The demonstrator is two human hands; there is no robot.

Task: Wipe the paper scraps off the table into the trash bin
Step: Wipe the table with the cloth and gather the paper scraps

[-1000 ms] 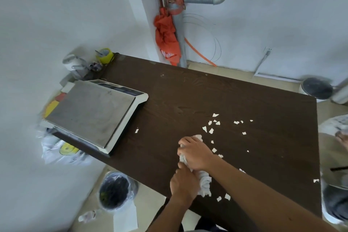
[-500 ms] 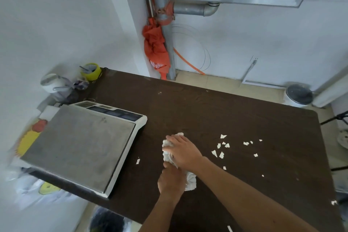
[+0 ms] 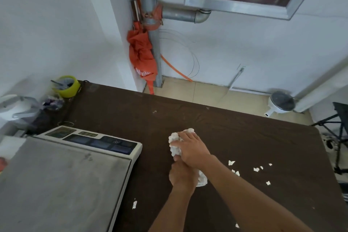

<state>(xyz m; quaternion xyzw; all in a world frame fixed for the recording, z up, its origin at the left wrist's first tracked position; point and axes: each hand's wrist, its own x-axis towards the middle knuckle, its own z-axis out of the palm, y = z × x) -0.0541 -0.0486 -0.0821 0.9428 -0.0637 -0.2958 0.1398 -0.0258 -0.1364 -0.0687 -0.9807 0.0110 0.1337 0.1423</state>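
Paper scraps (image 3: 244, 170): small white bits lying on the dark table (image 3: 235, 130), most just right of the right forearm; one piece (image 3: 134, 204) sits alone near the scale, another (image 3: 237, 225) by the bottom of the view.
Cloth (image 3: 175, 144): white, crumpled, pressed onto the tabletop under both hands.
Right hand (image 3: 192, 149): fingers curled down, gripping the far part of the cloth.
Left hand (image 3: 183, 175): closed on the near part of the cloth, touching the right hand.
Open room: bare tabletop beyond the hands up to the far edge, and right toward the rounded corner.
Left limit: weighing scale (image 3: 62, 175) just beside the hands.
Writing: white lettering on the orange umbrella (image 3: 142, 56), too blurred to read.
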